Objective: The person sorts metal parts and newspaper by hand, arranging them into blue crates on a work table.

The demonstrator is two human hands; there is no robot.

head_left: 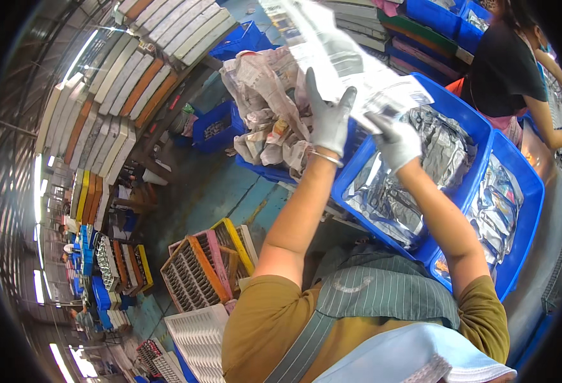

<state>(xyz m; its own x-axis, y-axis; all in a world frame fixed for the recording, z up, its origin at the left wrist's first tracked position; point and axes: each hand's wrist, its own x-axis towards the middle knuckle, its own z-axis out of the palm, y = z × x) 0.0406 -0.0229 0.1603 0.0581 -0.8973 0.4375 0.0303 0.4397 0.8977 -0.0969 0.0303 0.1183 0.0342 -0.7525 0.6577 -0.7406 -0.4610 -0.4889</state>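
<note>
Both my hands wear white gloves with grey fingers. My left hand point(329, 120) is raised at the sheet's lower left edge, its fingers apart against the paper. A printed newspaper sheet point(393, 90), bright and partly smeared, stretches up and away from my hands. My right hand point(396, 140) pinches its near edge. Below the right hand stands a blue bin point(341, 191) holding crumpled grey newspaper bundles point(389, 198). Left of my left hand, a heap of crumpled newspaper point(262, 96) fills another blue bin point(268, 171).
A third blue bin point(530, 210) with wrapped bundles sits at the right. Beyond it a person in a dark shirt point(501, 70) bends over work. Trays are stacked high point(112, 89) at the left. Slatted racks point(195, 271) stand on the floor beside me.
</note>
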